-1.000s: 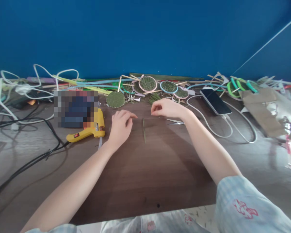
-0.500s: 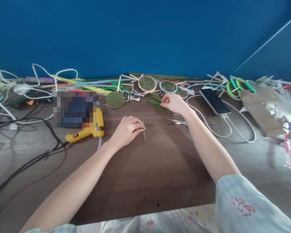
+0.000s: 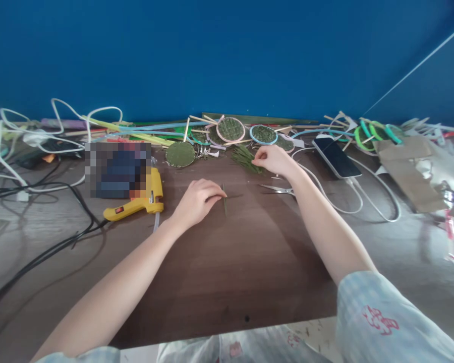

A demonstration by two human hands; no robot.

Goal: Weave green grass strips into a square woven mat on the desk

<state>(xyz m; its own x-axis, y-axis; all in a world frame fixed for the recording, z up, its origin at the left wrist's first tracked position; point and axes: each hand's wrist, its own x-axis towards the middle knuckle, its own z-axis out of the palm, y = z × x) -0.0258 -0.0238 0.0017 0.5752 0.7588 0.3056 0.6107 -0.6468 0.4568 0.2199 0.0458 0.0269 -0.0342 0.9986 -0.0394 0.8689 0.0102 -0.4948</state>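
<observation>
Left hand (image 3: 200, 200): fingers pinching 1 green strip (image 3: 225, 207). Right hand (image 3: 276, 159): fingers at leaf bundle (image 3: 244, 156), near bench (image 3: 227, 272) back edge; pinch unclear.

leaf strips (image 3: 242, 157) left of phone (image 3: 336, 158)

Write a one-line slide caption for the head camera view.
The left hand pinches a thin green strip while the right hand is at a green bundle beyond the scissors.

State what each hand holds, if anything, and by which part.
Left hand: a thin green strip, pinched partway along. Right hand: at the green bundle; hold unclear.
</observation>
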